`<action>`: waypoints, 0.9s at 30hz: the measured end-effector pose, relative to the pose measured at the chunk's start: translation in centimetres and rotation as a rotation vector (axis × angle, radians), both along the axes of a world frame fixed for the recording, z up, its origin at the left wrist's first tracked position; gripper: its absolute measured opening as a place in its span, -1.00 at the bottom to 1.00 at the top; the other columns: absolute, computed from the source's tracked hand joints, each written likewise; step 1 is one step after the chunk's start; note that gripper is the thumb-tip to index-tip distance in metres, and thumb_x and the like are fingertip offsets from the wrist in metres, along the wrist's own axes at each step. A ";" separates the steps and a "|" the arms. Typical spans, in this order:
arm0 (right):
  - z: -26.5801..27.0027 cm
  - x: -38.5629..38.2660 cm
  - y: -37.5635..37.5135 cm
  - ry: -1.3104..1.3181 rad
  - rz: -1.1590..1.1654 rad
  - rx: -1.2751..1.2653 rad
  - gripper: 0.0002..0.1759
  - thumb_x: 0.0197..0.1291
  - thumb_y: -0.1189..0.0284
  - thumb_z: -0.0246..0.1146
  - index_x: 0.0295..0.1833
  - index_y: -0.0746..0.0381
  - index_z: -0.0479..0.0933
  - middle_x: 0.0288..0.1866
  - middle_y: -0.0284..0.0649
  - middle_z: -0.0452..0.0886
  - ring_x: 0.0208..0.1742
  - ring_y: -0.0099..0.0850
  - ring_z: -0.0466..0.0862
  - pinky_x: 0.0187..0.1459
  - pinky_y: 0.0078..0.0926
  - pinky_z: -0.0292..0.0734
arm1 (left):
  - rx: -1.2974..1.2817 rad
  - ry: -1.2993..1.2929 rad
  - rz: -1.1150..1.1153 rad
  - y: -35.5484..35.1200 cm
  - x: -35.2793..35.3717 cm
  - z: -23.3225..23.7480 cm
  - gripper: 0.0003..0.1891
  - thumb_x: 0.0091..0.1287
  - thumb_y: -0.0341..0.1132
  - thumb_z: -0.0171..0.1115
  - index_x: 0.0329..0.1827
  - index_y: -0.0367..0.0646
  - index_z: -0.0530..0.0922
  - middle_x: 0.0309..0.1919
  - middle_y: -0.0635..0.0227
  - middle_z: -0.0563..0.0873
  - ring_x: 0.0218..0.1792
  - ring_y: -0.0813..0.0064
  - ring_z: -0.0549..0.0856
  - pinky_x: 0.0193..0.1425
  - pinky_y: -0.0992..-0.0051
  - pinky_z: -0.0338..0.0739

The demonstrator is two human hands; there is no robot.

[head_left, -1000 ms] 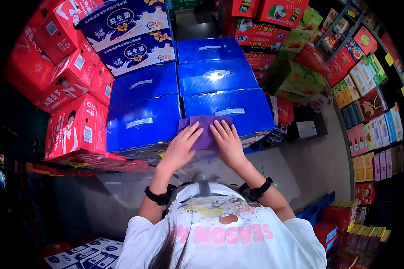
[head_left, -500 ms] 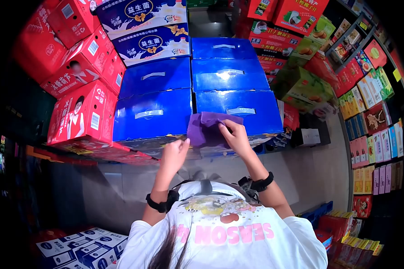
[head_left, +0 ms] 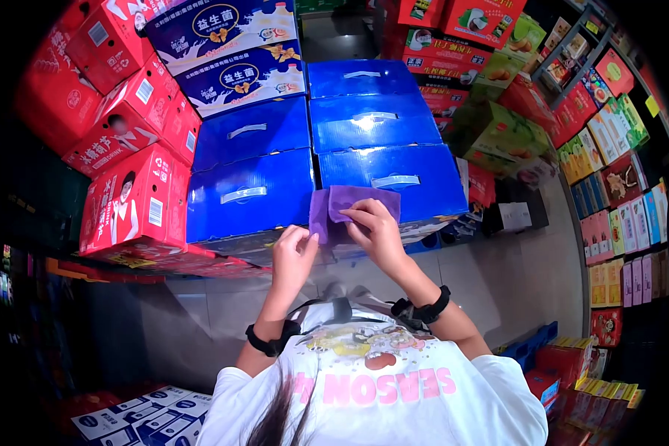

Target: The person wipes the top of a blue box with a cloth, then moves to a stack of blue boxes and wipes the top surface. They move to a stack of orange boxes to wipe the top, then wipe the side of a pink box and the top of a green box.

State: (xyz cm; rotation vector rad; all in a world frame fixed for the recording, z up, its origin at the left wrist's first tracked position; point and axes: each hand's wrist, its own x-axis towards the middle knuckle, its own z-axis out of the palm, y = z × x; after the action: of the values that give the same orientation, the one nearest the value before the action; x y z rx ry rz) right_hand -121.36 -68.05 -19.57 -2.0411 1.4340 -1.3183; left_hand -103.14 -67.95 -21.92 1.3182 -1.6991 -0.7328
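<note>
A purple cloth [head_left: 379, 198] lies partly over the front edge of a blue carton [head_left: 431, 171], with a fold across its middle. My left hand [head_left: 293, 256] is closed in a pinch on the cloth's lower left corner, in front of the neighbouring blue carton [head_left: 275, 175]. With thumb and fingers pressed together, my right hand [head_left: 377, 232] grips a folded edge of the cloth near its middle. Part of the cloth is hidden behind the right hand. Both blue cartons have pale carry handles on top.
Red drink cartons [head_left: 137, 197] are stacked on the left. Blue-and-white printed cartons [head_left: 239, 78] stand at the back. To the right are green boxes [head_left: 505, 137] and shelves of small packages [head_left: 624, 223]. White-and-blue boxes [head_left: 145, 416] sit low at the left, above a tiled floor [head_left: 468, 297].
My right hand has shifted left, folding a layer of the cloth over. My left hand has moved slightly right, onto the cloth's corner. The view has shifted slightly.
</note>
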 end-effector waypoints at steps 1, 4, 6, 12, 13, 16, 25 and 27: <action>0.3 0.3 0.1 0.001 -0.009 -0.041 -0.78 -0.09 0.58 0.26 -0.23 0.25 0.60 -0.33 -0.23 0.50 -0.29 -0.26 0.51 -0.28 -0.39 0.44 | -0.043 0.066 -0.010 -0.1 -0.3 0.4 -0.86 0.14 -0.45 0.24 -0.47 -0.30 0.45 -0.56 0.35 0.54 -0.52 0.61 0.54 -0.42 0.63 0.39; 0.7 0.5 0.1 -0.039 -0.025 -0.068 -0.76 -0.10 0.58 0.27 -0.21 0.24 0.59 -0.34 -0.22 0.50 -0.29 -0.27 0.51 -0.31 -0.41 0.44 | 0.157 0.287 -0.086 -0.6 -0.7 0.8 -0.84 0.14 -0.49 0.24 -0.48 -0.27 0.40 -0.53 0.42 0.53 -0.48 0.72 0.51 -0.39 0.67 0.39; 0.9 0.8 0.2 -0.089 -0.021 -0.025 -0.75 -0.10 0.57 0.27 -0.20 0.24 0.59 -0.38 -0.21 0.51 -0.33 -0.27 0.52 -0.32 -0.41 0.44 | 0.180 0.398 -0.151 -1.0 -1.2 1.1 -0.81 0.12 -0.56 0.23 -0.38 -0.22 0.35 -0.49 0.47 0.52 -0.43 0.78 0.49 -0.36 0.71 0.39; 0.7 1.2 0.7 -0.056 -0.027 -0.037 -0.76 -0.11 0.56 0.29 -0.22 0.25 0.60 -0.37 -0.21 0.54 -0.35 -0.26 0.55 -0.34 -0.40 0.46 | 0.196 0.528 -0.273 -1.2 -2.2 2.1 -0.71 0.15 -0.61 0.16 -0.04 -0.31 0.43 -0.27 0.31 0.62 -0.21 0.65 0.59 -0.14 0.66 0.48; 0.8 1.2 0.8 -0.022 -0.026 -0.072 -0.74 -0.12 0.57 0.29 -0.21 0.25 0.59 -0.37 -0.21 0.53 -0.35 -0.26 0.55 -0.35 -0.40 0.46 | 0.191 0.501 -0.298 -1.1 -2.0 2.2 -0.70 0.15 -0.62 0.15 -0.02 -0.33 0.44 -0.22 0.29 0.62 -0.17 0.62 0.59 -0.09 0.64 0.49; 0.8 0.8 0.8 0.064 -0.022 -0.154 -0.70 -0.15 0.59 0.29 -0.18 0.25 0.58 -0.35 -0.23 0.53 -0.35 -0.27 0.54 -0.36 -0.39 0.45 | 0.190 0.431 -0.382 -1.0 -1.6 2.5 -0.65 0.16 -0.63 0.10 0.05 -0.35 0.44 -0.09 0.27 0.61 -0.07 0.55 0.60 0.04 0.56 0.49; 0.3 -1.1 1.6 0.274 -0.121 -0.163 -0.62 -0.30 0.62 0.26 -0.19 0.25 0.54 -0.30 -0.24 0.50 -0.26 -0.27 0.50 -0.26 -0.35 0.38 | -0.088 0.046 -0.279 -1.4 -1.6 3.1 -0.76 0.10 -0.63 0.14 -0.16 -0.26 0.56 -0.34 0.18 0.67 -0.39 0.40 0.67 -0.30 0.51 0.53; 0.5 -2.6 1.9 0.287 -0.176 -0.113 -0.61 -0.31 0.61 0.28 -0.19 0.26 0.53 -0.26 -0.22 0.49 -0.22 -0.23 0.49 -0.22 -0.32 0.38 | -0.233 0.046 -0.256 -1.8 -1.8 3.7 -0.82 0.06 -0.61 0.18 -0.26 -0.26 0.57 -0.45 0.20 0.64 -0.51 0.34 0.60 -0.42 0.50 0.45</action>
State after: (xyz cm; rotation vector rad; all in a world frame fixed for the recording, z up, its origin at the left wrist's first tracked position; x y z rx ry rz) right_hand -123.92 -66.11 -19.04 -2.2988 1.7323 -1.2347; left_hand -104.94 -69.71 -18.21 0.9285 -1.8736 -0.6794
